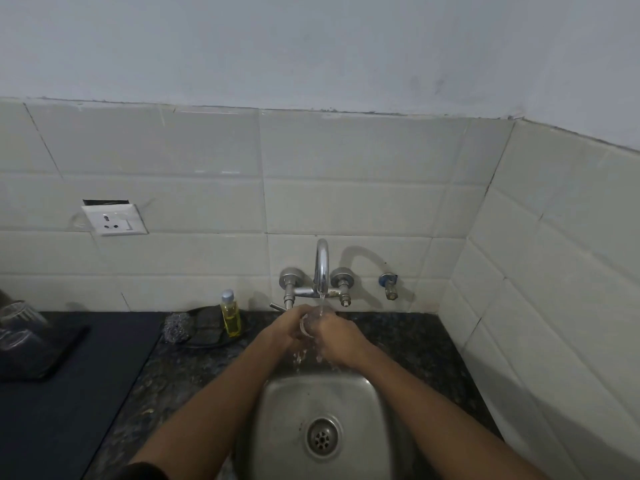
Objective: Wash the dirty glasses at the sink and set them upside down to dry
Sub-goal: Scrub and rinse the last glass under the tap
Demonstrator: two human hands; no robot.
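Sink (pixel 277 403) | both hands (pixel 289 329) (pixel 337 339) — grip clasped around glass (pixel 309 323) (under tap (pixel 322 265) stream)

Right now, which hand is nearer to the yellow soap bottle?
Left. The left hand is just right of the yellow soap bottle, holding the glass under the tap; the right hand is farther right, beyond the glass.

Speckled dark granite worktop (pixel 408 344), plain black rectangular mat (pixel 59 403), dull grey steel sink (pixel 277 403), yellow liquid in a clear-capped bottle (pixel 231 315), glossy white wall tiles (pixel 346 202).
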